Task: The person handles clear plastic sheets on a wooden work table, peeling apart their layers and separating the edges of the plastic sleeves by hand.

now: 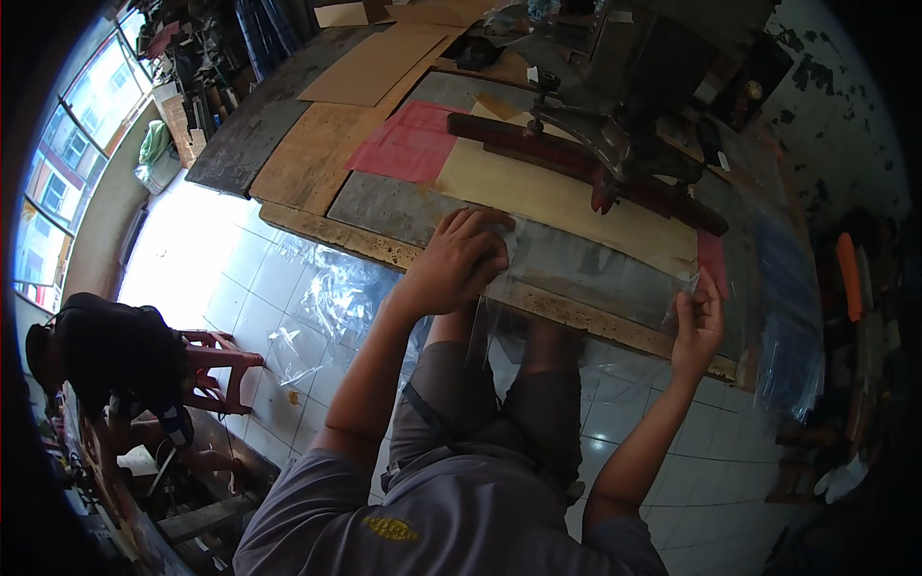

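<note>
clear plastic sheet stretches between your hands over the front of the workbench, near a cream panel; your left hand curls at one end, grip hidden, your right hand pinching the other.

Obstacle beyond the hands: red bar

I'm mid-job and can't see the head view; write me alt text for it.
A person's left hand and right hand are at opposite ends of clear plastic film near a workbench's front edge, the right pinching it. Beyond lie a yellow sheet and a pink sheet, with a dark red bar across them.
</note>
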The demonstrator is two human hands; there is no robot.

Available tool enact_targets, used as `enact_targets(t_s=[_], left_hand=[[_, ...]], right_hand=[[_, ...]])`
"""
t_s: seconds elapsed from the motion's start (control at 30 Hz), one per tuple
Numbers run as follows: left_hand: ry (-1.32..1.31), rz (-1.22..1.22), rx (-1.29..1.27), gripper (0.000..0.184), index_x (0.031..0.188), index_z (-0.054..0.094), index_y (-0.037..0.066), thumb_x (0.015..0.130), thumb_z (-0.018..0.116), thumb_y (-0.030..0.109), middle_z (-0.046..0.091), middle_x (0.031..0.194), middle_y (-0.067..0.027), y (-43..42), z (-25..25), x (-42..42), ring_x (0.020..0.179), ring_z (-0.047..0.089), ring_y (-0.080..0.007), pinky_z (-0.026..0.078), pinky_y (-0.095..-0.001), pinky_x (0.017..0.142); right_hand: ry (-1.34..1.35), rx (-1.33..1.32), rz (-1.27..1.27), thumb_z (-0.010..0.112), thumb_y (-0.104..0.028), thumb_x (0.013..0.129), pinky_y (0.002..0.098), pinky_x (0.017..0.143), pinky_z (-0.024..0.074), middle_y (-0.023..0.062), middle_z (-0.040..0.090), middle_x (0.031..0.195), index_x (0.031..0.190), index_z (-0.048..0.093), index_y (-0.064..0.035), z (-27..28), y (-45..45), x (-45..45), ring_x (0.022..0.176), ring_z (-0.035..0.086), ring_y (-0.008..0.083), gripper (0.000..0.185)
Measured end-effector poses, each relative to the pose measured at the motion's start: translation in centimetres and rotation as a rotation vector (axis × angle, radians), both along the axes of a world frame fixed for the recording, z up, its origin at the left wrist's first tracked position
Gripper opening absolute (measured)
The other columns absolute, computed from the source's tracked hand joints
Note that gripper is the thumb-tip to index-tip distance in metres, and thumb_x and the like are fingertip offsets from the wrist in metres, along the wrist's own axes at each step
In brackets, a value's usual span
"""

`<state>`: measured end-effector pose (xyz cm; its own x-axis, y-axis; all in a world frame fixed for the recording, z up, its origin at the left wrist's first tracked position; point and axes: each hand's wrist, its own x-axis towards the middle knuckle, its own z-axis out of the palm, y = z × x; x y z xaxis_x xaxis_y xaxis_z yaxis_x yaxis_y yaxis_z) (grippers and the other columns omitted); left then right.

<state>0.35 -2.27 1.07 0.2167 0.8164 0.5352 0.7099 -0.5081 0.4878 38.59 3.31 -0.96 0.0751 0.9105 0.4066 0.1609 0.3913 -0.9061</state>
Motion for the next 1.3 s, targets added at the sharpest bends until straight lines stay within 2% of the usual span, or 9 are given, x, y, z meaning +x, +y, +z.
enact_targets(t_s=[0.07,0.17,0.27,0.47,0.77,1.07,1.3], left_hand=[[-0.02,-0.009,-0.035,0.016,0.093,0.064,0.006,0.094,0.066,0.022,0.059,0.134,-0.0112,0.2,-0.4,-0.3,0.129,0.051,-0.0354,0.035,-0.0475,0.113],[-0.036,0.026,0.002,0.015,0.091,0.065,0.006,0.094,0.067,0.021,0.061,0.131,-0.0114,0.2,-0.5,-0.2,0.124,0.054,-0.0356,0.039,-0.0477,0.109],[-0.144,0.043,-0.044,0.012,0.095,0.068,0.007,0.09,0.071,0.018,0.063,0.129,-0.0109,-0.1,-0.3,-0.2,0.119,0.059,-0.0354,0.043,-0.0477,0.105],[-0.008,0.088,0.096,0.022,0.099,0.074,0.01,0.078,0.074,0.016,0.068,0.121,-0.0079,-0.7,-0.7,0.2,0.12,0.06,-0.0304,0.042,-0.048,0.108],[0.028,0.159,0.074,0.015,0.094,0.078,0.012,0.081,0.08,0.02,0.07,0.115,-0.0016,-2.5,-0.8,1.0,0.118,0.062,-0.0243,0.036,-0.0521,0.115],[0.076,0.205,0.127,0.009,0.087,0.077,0.014,0.079,0.081,0.018,0.069,0.105,0.0013,-2.1,-0.1,1.7,0.104,0.064,-0.0216,0.04,-0.0442,0.108],[-0.004,0.216,0.151,0.007,0.086,0.073,0.011,0.083,0.078,0.015,0.069,0.103,-0.0002,-1.7,-0.9,2.4,0.102,0.064,-0.0228,0.042,-0.0428,0.104]], right_hand=[[0.01,-0.008,0.003,0.072,-0.009,0.097,0.0193,0.08,0.0489,-0.0035,0.057,0.095,0.141,0.057,-0.0018,0.1,-0.1,0.0,0.087,0.059,0.0045,0.047],[-0.02,0.001,-0.002,0.072,-0.009,0.097,0.0197,0.08,0.0484,-0.0034,0.057,0.095,0.142,0.057,-0.0018,0.1,-0.1,0.0,0.087,0.058,0.0046,0.047],[-0.037,-0.009,-0.013,0.072,-0.01,0.098,0.0201,0.079,0.0483,-0.0032,0.058,0.095,0.142,0.057,-0.0021,0.2,-0.1,0.0,0.088,0.058,0.0048,0.048],[-0.044,0.009,-0.009,0.072,-0.013,0.098,0.0211,0.078,0.0471,-0.0034,0.059,0.094,0.143,0.056,-0.0025,-0.3,0.2,0.4,0.085,0.058,0.0051,0.049],[-0.028,0.012,-0.001,0.073,-0.009,0.096,0.0197,0.078,0.0486,-0.0039,0.056,0.093,0.14,0.058,-0.002,0.1,0.0,0.1,0.085,0.058,0.0042,0.047],[-0.018,0.003,-0.012,0.073,-0.01,0.097,0.0202,0.077,0.0493,-0.0034,0.057,0.093,0.14,0.058,-0.0014,0.2,0.0,-0.2,0.084,0.059,0.0048,0.047],[-0.016,-0.008,-0.016,0.073,-0.011,0.097,0.02,0.078,0.0492,-0.0037,0.057,0.092,0.14,0.058,-0.0007,0.5,-0.2,-0.3,0.083,0.059,0.0045,0.046]])
